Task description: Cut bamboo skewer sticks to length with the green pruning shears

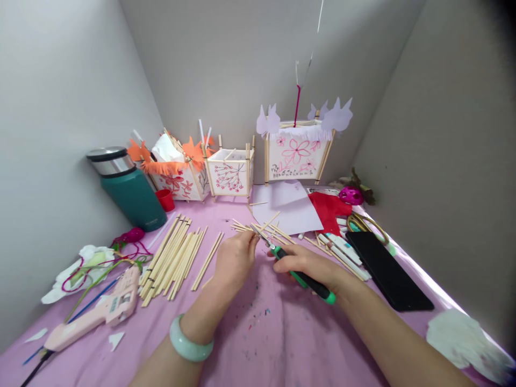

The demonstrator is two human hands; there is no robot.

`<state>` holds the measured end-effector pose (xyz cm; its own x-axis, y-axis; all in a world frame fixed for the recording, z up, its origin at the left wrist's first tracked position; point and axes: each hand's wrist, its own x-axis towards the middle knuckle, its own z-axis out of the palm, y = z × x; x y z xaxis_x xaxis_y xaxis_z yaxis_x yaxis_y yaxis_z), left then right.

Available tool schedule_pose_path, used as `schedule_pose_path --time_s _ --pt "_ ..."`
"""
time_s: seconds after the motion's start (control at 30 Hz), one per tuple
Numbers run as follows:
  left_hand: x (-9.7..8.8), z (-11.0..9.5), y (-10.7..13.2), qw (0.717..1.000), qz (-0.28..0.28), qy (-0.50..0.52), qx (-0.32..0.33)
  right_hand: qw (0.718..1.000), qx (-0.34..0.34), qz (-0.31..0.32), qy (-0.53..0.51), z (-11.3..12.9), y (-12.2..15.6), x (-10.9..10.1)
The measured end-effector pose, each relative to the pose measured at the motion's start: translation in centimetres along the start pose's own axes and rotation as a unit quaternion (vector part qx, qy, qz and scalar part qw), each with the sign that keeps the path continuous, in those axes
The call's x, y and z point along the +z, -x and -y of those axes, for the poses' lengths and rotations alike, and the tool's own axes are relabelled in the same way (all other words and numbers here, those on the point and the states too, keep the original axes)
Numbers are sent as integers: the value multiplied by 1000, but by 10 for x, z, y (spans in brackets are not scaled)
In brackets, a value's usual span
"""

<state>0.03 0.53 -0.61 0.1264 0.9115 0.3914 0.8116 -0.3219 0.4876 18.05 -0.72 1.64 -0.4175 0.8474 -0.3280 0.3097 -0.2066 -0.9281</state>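
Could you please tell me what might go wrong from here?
The left hand is close to the jaws of the pliers in the right hand, so a slip might pinch it. The thin stick at their tip could snap or splinter. If hot, the glue gun could mark the cloth beneath.

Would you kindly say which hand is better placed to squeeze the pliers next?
Probably the right hand: it grips the pliers by the handles, while the left hand seems to pinch a stick.

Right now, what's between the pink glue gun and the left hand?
A broad bunch of wooden sticks near the glue gun, then a smaller group nearer the left hand, as the head view shows.
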Motion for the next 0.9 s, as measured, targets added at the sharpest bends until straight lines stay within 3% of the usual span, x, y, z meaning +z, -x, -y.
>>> schedule_pose_path --time_s 0.1,0.2,0.27,0.33,0.4,0.47,0.57,0.63,0.7,0.77,0.9 --pt "-1 2 -2 999 17 36 -6 1000 2 -3 10 -1 0 0" --pt "-6 6 -6 986 66 147 -48 1000 14 4 11 0 2 0" --pt "-11 10 -9 946 143 267 -115 1000 13 13 13 0 5 0" --pt "-14 15 -11 878 230 380 -180 999 -2 22 24 0 6 0" --pt "-16 19 -13 832 275 431 -214 999 -11 22 32 0 7 0" --pt "-14 18 -13 851 261 405 -211 999 -12 10 29 1 5 0" --pt "-8 10 -10 952 144 238 -129 1000 -3 -4 14 2 3 1" --pt "-4 4 -5 991 56 105 -54 1000 3 -2 4 3 1 2" --pt "-1 0 -1 1000 11 9 -9 1000 0 5 2 3 1 1" --pt "0 -1 2 999 8 -42 4 1000 -4 10 5 3 0 0" --pt "-2 2 -1 999 29 -35 2 1000 -8 22 20 -1 -2 -2"
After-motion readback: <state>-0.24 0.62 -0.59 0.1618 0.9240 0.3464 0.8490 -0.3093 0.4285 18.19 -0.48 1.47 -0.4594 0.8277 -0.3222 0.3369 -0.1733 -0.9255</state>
